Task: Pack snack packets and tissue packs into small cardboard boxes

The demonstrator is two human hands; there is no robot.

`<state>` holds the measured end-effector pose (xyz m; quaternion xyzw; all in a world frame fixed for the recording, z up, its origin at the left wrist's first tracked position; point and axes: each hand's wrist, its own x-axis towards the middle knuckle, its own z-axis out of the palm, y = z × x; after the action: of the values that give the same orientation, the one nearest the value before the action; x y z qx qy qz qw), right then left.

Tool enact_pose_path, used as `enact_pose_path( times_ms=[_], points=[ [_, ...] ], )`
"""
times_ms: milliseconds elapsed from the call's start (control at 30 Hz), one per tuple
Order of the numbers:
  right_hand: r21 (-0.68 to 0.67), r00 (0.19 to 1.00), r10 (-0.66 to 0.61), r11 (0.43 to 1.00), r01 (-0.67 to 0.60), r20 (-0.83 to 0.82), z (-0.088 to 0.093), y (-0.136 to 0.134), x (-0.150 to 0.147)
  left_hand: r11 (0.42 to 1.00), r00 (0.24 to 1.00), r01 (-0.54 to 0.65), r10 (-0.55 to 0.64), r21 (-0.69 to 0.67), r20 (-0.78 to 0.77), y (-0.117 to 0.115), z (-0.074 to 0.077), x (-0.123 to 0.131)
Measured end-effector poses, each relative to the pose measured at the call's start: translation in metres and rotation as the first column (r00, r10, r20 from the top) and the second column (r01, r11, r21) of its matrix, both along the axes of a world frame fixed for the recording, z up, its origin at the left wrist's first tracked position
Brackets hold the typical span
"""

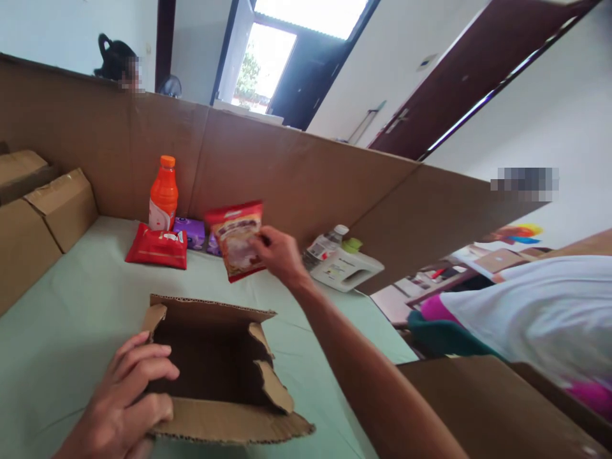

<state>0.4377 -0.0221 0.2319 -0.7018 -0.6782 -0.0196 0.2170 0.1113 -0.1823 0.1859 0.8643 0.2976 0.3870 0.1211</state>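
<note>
In the head view, the red packet (236, 245) is just above the centre of the frame, its right edge pinched between the right hand's (281, 255) thumb and fingers. It looks light, soft and slick; the edge seam seems the surest hold. At lower left, the left hand's (129, 395) slightly parted fingers grip the stiff cardboard box (229, 421). The packet's lettering is blurred, the box's floor too dark to read.

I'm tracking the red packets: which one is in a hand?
The pale-fronted red packet, pinched at its side by the right hand. The other, an almost wholly red packet, lies untouched in front of the orange bottle.
</note>
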Motion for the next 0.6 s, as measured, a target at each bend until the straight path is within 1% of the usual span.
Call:
enact_pose_path(
  times_ms=[33, 67, 100, 133, 167, 200, 233, 267, 300, 367, 433, 467, 500, 533, 567, 600],
  points=[
    [0.096, 0.998, 0.001, 0.995, 0.005, -0.064, 0.013, -0.019, 0.004, 1.000, 1.000, 0.004, -0.004, -0.008, 0.015, 0.001, -0.001, 0.000],
    [0.211, 0.986, 0.036, 0.978, -0.001, -0.161, 0.025, -0.039, 0.006, 1.000, 1.000, 0.008, -0.008, -0.009, 0.027, 0.003, -0.002, 0.000],
    [0.330, 0.955, 0.107, 0.944, -0.011, -0.276, 0.036, -0.060, 0.004, 1.000, 0.999, 0.015, -0.014, -0.003, 0.035, 0.004, -0.002, 0.001],
    [0.436, 0.902, 0.204, 0.900, -0.019, -0.381, 0.044, -0.080, 0.000, 1.000, 0.999, 0.020, -0.020, 0.010, 0.040, 0.006, -0.003, 0.001],
    [0.515, 0.838, 0.302, 0.857, -0.029, -0.455, 0.049, -0.099, -0.007, 0.999, 0.999, 0.022, -0.023, 0.024, 0.045, 0.007, -0.003, 0.002],
    [0.556, 0.785, 0.376, 0.830, -0.049, -0.492, 0.051, -0.116, -0.016, 0.999, 0.998, 0.020, -0.022, 0.040, 0.052, 0.008, -0.004, 0.002],
    [0.557, 0.767, 0.412, 0.826, -0.087, -0.492, 0.050, -0.132, -0.025, 0.999, 0.998, 0.015, -0.018, 0.052, 0.058, 0.008, -0.004, 0.003],
    [0.536, 0.776, 0.424, 0.834, -0.134, -0.466, 0.047, -0.144, -0.035, 0.998, 0.998, 0.005, -0.009, 0.059, 0.062, 0.008, -0.004, 0.003],
    [0.499, 0.803, 0.425, 0.846, -0.188, -0.418, 0.043, -0.155, -0.044, 0.998, 0.998, -0.007, 0.003, 0.063, 0.065, 0.008, -0.005, 0.003],
    [0.386, 0.863, 0.434, 0.865, -0.320, -0.257, 0.031, -0.167, -0.057, 0.996, 0.996, -0.042, 0.035, 0.080, 0.084, 0.005, -0.006, 0.003],
    [0.183, 0.891, 0.452, 0.880, -0.439, -0.037, 0.023, -0.171, -0.065, 0.990, 0.989, -0.087, 0.073, 0.109, 0.131, 0.002, -0.007, 0.005],
    [0.046, 0.883, 0.464, 0.883, -0.467, 0.070, 0.021, -0.171, -0.067, 0.987, 0.983, -0.107, 0.087, 0.119, 0.161, 0.000, -0.008, 0.006],
    [-0.102, 0.862, 0.480, 0.877, -0.469, 0.162, 0.020, -0.170, -0.070, 0.984, 0.977, -0.125, 0.100, 0.123, 0.188, -0.001, -0.009, 0.007],
    [-0.244, 0.832, 0.502, 0.859, -0.450, 0.234, 0.020, -0.167, -0.073, 0.983, 0.972, -0.141, 0.115, 0.116, 0.206, -0.002, -0.010, 0.008],
    [-0.368, 0.797, 0.533, 0.828, -0.423, 0.285, 0.020, -0.163, -0.078, 0.982, 0.968, -0.154, 0.128, 0.107, 0.218, -0.002, -0.011, 0.009],
    [-0.463, 0.759, 0.570, 0.790, -0.402, 0.313, 0.019, -0.159, -0.083, 0.982, 0.965, -0.164, 0.140, 0.096, 0.224, -0.003, -0.011, 0.010]
  ],
)
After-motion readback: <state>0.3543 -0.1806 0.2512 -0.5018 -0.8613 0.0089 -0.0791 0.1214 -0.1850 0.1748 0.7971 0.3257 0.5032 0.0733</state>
